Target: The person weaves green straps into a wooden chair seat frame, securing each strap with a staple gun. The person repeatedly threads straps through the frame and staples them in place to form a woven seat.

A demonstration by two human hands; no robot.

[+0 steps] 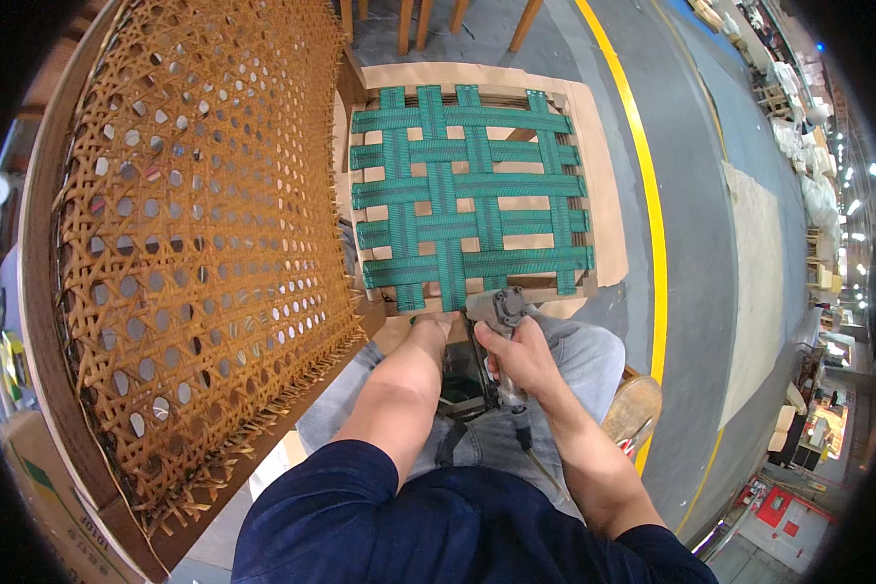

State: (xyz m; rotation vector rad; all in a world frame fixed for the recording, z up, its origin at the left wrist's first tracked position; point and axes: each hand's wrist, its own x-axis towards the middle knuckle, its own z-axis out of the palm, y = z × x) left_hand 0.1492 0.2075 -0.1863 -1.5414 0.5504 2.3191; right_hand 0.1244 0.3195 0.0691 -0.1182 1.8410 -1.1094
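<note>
A wooden chair seat frame [584, 219] carries green webbing straps [448, 185] woven over and under each other. My right hand [524, 352] is wrapped around the handle of a pneumatic staple gun [504, 306]. The gun's head sits at the front edge of the seat, beside the end of a lengthwise strap. At that same edge, left of the gun, is my left hand [440, 321], close to the strap's end. Its fingers are mostly hidden, so their grip does not show.
A woven cane panel [204, 224] in a dark wooden frame rises close on my left, with loose cane ends along its edge. An air hose [545, 472] trails from the gun over my lap. Wooden legs [423, 21] stand beyond the seat; a yellow floor line [652, 204] runs at right.
</note>
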